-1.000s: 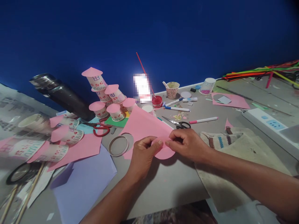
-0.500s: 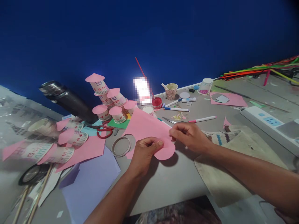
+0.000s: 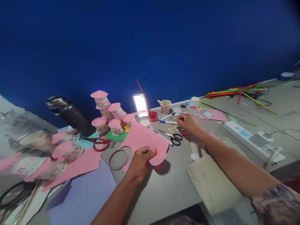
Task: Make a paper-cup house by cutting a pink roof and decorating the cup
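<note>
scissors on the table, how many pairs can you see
2. The red-handled pair lies in front of the black bottle; the black-handled pair lies between the left hand and the right hand. Others could be hidden under the papers.

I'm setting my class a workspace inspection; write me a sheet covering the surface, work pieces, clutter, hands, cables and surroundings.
Surface: grey table, with scraps scattered on it.
Work pieces: rounded pink paper piece; larger pink sheet beyond it; stacked decorated cups with pink cone roofs at left.
Clutter: black-handled scissors, red-handled scissors, pens, round ring, beige fabric.
Grip: left hand pinches the rounded piece; right hand is at the pens, contact unclear.
Cables: pale cable by the power strip, right side.
Surroundings: blue wall behind; dark flask at left.
</note>
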The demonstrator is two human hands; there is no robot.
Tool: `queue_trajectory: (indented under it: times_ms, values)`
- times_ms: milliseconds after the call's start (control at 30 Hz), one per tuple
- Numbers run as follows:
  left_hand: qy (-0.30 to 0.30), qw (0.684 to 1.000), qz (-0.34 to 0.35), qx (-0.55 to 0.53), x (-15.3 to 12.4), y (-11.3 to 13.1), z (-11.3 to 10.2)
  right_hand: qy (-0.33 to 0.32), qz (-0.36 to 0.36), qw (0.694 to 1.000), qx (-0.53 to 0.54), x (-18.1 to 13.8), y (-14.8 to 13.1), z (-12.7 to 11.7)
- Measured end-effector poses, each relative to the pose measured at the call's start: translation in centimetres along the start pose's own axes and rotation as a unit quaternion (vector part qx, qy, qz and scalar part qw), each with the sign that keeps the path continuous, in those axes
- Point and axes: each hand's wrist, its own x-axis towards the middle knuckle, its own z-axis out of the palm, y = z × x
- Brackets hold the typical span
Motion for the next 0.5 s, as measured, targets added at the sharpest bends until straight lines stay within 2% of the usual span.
queue_trajectory:
  times_ms: [133,267,367,500]
  values:
    - [-0.029,0.999,0.004,0.032,-0.2,-0.5,-0.1,0.06,0.03,0.998,0.001,4.6,1.4,-0.8]
    - [-0.047,0.996,-0.005,0.074,-0.2,-0.9,-0.2,0.113,0.041,0.992,0.021,8.3,1.9,-3.0]
    - [-0.048,0.996,-0.013,0.074,-0.1,-0.9,-0.2,0.123,0.027,0.992,0.026,8.4,1.8,-4.5]
    - [-0.051,0.995,-0.017,0.079,0.0,-0.9,-0.4,0.08,0.02,0.997,-0.013,6.5,2.5,-5.2]
